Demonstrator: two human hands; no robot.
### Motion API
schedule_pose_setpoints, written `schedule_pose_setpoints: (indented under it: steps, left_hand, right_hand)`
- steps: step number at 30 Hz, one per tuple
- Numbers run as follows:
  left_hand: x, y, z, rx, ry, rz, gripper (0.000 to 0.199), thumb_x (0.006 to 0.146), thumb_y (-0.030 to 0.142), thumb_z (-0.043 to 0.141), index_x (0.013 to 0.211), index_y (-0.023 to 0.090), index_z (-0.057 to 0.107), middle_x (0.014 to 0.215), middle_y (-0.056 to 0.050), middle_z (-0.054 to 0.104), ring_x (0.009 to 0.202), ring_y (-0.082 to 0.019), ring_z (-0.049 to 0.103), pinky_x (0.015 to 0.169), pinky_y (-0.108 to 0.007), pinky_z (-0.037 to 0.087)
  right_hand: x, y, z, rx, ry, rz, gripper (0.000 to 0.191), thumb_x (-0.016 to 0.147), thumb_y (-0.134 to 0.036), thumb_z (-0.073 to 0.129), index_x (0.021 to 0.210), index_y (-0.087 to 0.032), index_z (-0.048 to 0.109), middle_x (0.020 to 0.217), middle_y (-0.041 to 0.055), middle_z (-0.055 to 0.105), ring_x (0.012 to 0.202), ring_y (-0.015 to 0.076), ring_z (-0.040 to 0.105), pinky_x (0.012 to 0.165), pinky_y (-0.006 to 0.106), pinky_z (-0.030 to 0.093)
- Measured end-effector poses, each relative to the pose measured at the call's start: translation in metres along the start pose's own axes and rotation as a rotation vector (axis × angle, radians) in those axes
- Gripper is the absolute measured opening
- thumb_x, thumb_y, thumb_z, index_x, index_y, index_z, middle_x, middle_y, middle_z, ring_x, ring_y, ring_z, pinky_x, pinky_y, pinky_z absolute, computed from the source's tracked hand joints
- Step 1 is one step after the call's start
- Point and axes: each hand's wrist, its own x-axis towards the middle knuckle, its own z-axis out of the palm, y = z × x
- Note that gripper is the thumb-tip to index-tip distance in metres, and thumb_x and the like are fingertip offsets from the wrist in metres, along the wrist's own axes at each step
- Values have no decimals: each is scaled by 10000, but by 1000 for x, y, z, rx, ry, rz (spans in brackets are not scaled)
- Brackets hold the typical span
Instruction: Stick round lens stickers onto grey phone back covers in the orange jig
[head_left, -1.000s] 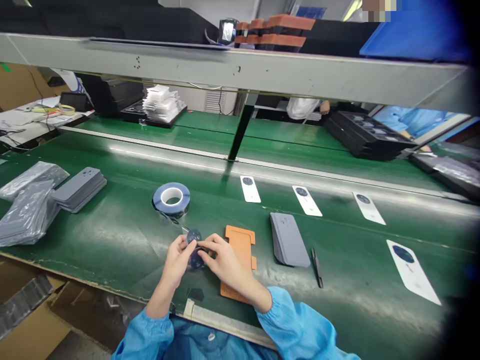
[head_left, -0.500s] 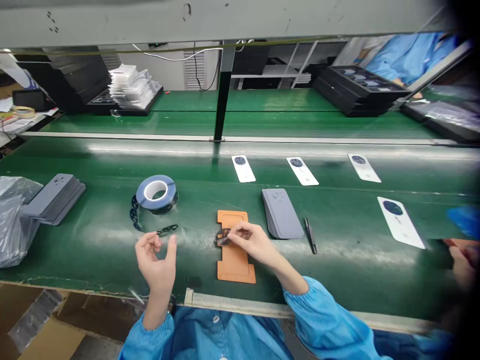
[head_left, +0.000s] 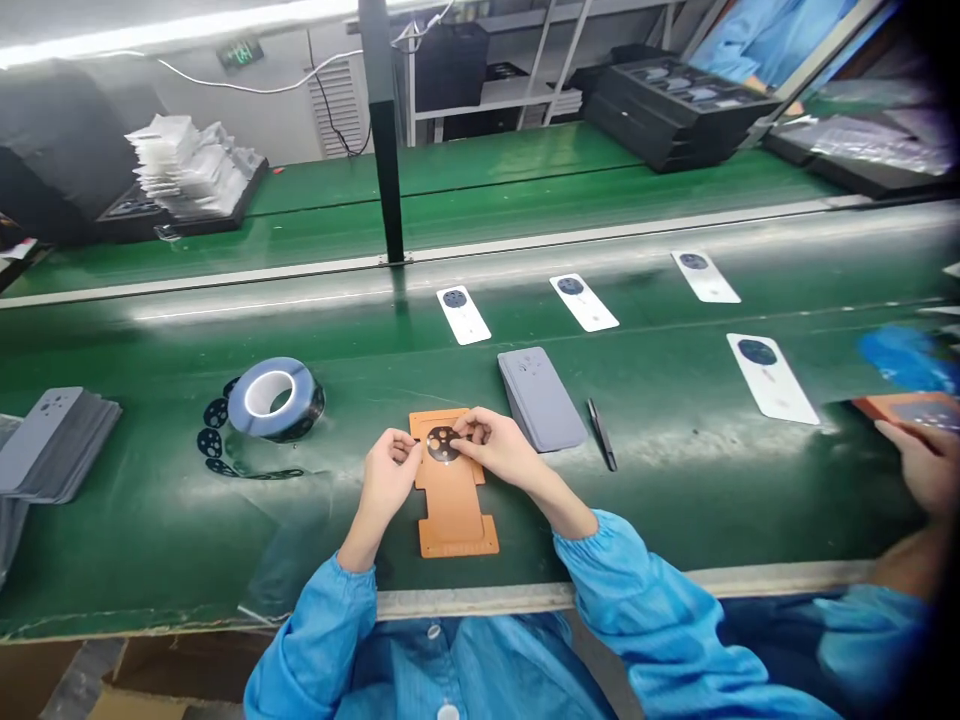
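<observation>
A round black sticker with several holes (head_left: pixel 441 444) is over the upper part of an orange fixture plate (head_left: pixel 454 510). My right hand (head_left: pixel 499 450) pinches the sticker's right edge between thumb and fingers. On the sticker's left, my left hand (head_left: pixel 390 478) is closed in a pinch at the plate's edge; what lies between its fingertips is too small to make out. A roll of blue-edged tape (head_left: pixel 241 395) stands to the left, with a strip of similar black stickers (head_left: pixel 211 442) trailing from it. Right of the plate lie a stack of grey phone-shaped sheets (head_left: pixel 544 400) and black tweezers (head_left: pixel 601 435).
Several white cards with dark circles (head_left: pixel 776 385) lie across the green bench. Another grey stack (head_left: pixel 56 445) is at far left. A co-worker's hand (head_left: pixel 926 465) holds an orange plate at right. Black trays (head_left: pixel 675 110) and a white pile (head_left: pixel 187 165) stand behind.
My left hand has moved from beside the sticker strip to the orange plate, its fingers now pinched together. The black sticker now lies flatter over the plate's upper part. The camera view has shifted.
</observation>
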Motion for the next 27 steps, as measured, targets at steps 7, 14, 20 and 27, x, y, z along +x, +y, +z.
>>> schedule_pose_setpoints:
  steps: [7, 14, 20, 27]
  left_hand:
    - [2, 1, 4, 81, -14, -10, 190, 778, 338, 702, 808, 176, 608, 765, 1, 632, 562, -88, 490, 578, -213, 398]
    - [3, 3, 6, 154, -6, -49, 170, 759, 311, 696, 763, 195, 571, 676, 47, 546, 526, -83, 423, 532, -205, 343]
    - [3, 5, 7, 160, 4, -76, 171, 740, 286, 692, 738, 205, 542, 587, 75, 467, 490, -81, 380, 502, -199, 313]
    - [4, 4, 7, 147, -6, -61, 217, 730, 347, 705, 735, 206, 540, 577, 73, 461, 493, -83, 375, 489, -196, 289]
  right_hand:
    - [3, 3, 0, 25, 4, 2, 165, 778, -285, 726, 910, -192, 694, 835, -3, 680, 607, 110, 511, 608, 263, 429]
    - [4, 5, -1, 52, 27, -19, 143, 768, -282, 736, 869, -194, 686, 753, -22, 595, 623, 118, 503, 606, 261, 417]
    - [4, 19, -6, 188, -1, 99, 241, 764, -395, 774, 835, -192, 666, 640, -50, 519, 587, 125, 522, 563, 251, 410]
    - [2, 16, -8, 194, 0, 103, 147, 738, -281, 725, 822, -190, 647, 655, -44, 548, 590, 118, 541, 580, 242, 436]
